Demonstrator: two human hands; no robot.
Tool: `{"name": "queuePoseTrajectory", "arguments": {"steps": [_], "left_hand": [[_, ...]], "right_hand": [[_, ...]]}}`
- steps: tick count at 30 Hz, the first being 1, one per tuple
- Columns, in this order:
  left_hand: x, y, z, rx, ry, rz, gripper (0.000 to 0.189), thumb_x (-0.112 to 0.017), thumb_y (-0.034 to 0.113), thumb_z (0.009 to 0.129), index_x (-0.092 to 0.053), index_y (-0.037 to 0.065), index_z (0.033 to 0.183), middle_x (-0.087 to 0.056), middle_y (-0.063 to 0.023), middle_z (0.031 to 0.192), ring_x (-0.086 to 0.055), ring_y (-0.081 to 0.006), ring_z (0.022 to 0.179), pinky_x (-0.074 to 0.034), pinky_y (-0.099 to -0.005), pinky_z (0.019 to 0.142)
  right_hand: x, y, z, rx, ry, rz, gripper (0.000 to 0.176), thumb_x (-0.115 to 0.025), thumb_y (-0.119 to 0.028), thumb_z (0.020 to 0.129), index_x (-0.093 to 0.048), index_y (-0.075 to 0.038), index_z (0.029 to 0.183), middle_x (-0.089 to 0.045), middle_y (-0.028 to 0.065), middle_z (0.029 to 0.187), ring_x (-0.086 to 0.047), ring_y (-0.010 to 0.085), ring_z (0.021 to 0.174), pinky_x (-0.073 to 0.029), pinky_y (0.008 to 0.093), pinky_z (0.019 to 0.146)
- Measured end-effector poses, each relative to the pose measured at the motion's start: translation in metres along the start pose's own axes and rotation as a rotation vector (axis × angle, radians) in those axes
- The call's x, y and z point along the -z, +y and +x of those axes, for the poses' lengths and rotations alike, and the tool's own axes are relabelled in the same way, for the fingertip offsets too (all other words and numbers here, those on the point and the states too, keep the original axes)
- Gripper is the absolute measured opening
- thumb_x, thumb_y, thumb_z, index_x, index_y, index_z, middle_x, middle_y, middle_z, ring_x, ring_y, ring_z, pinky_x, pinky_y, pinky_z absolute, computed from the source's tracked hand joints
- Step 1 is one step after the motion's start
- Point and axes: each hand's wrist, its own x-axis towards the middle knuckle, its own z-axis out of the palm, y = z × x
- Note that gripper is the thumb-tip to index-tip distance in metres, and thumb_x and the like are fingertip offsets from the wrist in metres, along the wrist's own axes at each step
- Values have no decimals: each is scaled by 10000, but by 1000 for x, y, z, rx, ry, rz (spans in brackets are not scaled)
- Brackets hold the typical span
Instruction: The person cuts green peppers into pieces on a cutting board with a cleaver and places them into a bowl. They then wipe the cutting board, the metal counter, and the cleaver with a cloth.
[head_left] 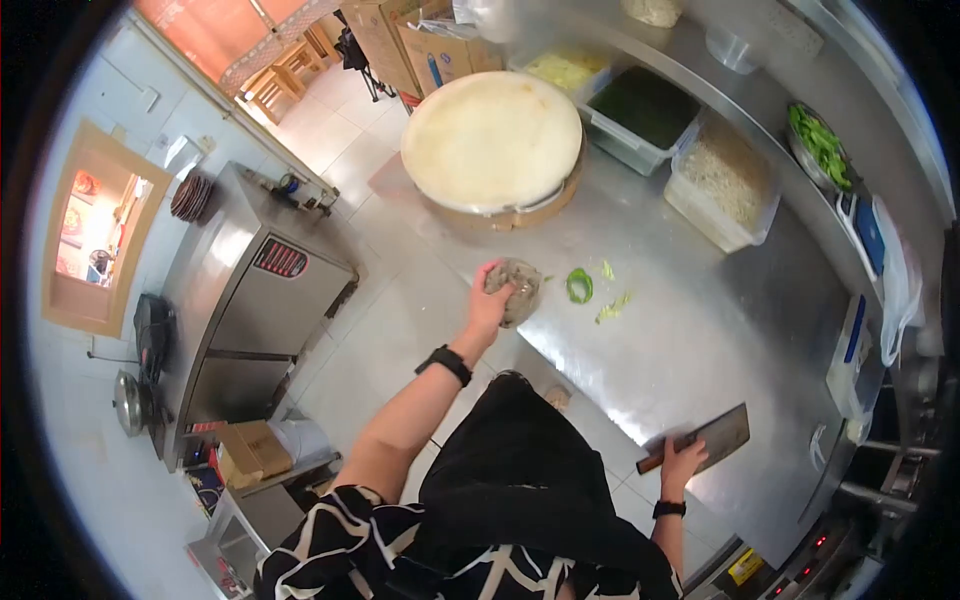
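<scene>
In the head view, my left hand [487, 305] grips a greyish, shiny, rounded lump [520, 292] over the near left edge of the steel worktop [600, 365]. What the lump is made of I cannot make out. Just to its right, a green ring [580, 286] lies on the worktop beside pale green scraps [612, 308]. My right hand [683, 464] is wrapped around a cleaver [730, 436] near the front edge. Its broad dark blade points away to the right, and the end of its wooden handle sticks out to the left.
A round wooden chopping block [490, 140] stands at the back left. Tubs with a dark green food [650, 105] and pale shreds [728, 180] line the back. A bowl of green vegetables [820, 148] sits on the shelf. A steel cabinet [265, 310] stands across the tiled floor.
</scene>
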Motion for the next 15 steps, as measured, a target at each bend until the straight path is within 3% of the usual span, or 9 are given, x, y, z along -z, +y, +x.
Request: {"name": "queuePoseTrajectory", "arguments": {"steps": [1, 4, 6, 7, 9, 10, 11, 13, 15], "left_hand": [[7, -43, 35, -82, 31, 202, 466, -657, 154, 787, -454, 74, 1198, -530, -122, 1163, -508, -242, 1090, -438, -380, 912], [-40, -34, 52, -370, -134, 736, 616, -705, 253, 777, -401, 77, 1283, -398, -172, 1321, -385, -259, 1246, -355, -395, 1023], [-65, -2, 59, -14, -523, 471, 695, -745, 280, 722, -398, 106, 1300, -356, -175, 1362, -317, -301, 1294, -297, -395, 1054], [-66, 8, 56, 0, -543, 469, 695, -745, 280, 722, -398, 106, 1300, -356, -175, 1362, -317, -301, 1294, -297, -395, 1054], [-61, 15, 47, -537, -580, 1282, 680, -760, 328, 673, -471, 118, 1251, -478, -151, 1256, -426, -333, 1195, -343, -356, 1017], [-55, 0, 69, -539, -597, 1268, 680, -760, 328, 673, -471, 118, 1251, -478, -151, 1256, -426, -333, 1195, -343, -356, 1017], [-43, -31, 106, -251, -802, 1180, 681, -757, 346, 675, -467, 159, 1262, -438, -145, 1300, -384, -350, 1229, -324, -405, 1028], [-47, -38, 133, 46, -1025, 1073, 683, -753, 363, 677, -463, 200, 1274, -398, -139, 1345, -342, -366, 1262, -305, -454, 1039], [-58, -31, 126, -111, -709, 717, 587, -724, 307, 702, -489, 221, 1233, -378, -127, 1349, -318, -371, 1267, -301, -535, 1001]], "right_hand": [[-1, 0, -1, 4, 21, -39, 711, -735, -189, 725, -338, 32, 1272, -385, 282, 1139, -500, 442, 1016, -449, 448, 873], [-4, -2, -1, -88, 14, -39, 713, -724, -202, 732, -330, -6, 1292, -383, 281, 1119, -503, 444, 1009, -449, 466, 862], [-14, -1, -3, -182, -10, -71, 763, -706, -184, 746, -274, -61, 1363, -379, 299, 1135, -497, 458, 1015, -445, 466, 870], [-18, -3, -8, -238, -31, -11, 787, -684, -164, 759, -227, -101, 1397, -366, 318, 1167, -486, 464, 1037, -440, 468, 880], [-31, -2, -16, -334, -41, 49, 846, -603, -76, 785, -106, -200, 1458, -311, 363, 1264, -448, 471, 1111, -416, 475, 918], [-36, 0, -16, -346, -28, 41, 846, -603, -76, 785, -106, -200, 1458, -311, 363, 1264, -448, 471, 1111, -416, 475, 918], [-41, 2, -17, -289, 47, 38, 846, -590, -73, 774, -108, -203, 1457, -368, 355, 1199, -471, 471, 1054, -411, 485, 910], [-50, 6, -22, -172, 171, 13, 854, -569, -40, 752, -115, -206, 1456, -421, 338, 1142, -490, 462, 1004, -399, 491, 910], [-46, 5, -22, -249, 119, 53, 848, -565, -23, 757, -118, -202, 1455, -406, 324, 1173, -470, 452, 1046, -393, 481, 922]]}}
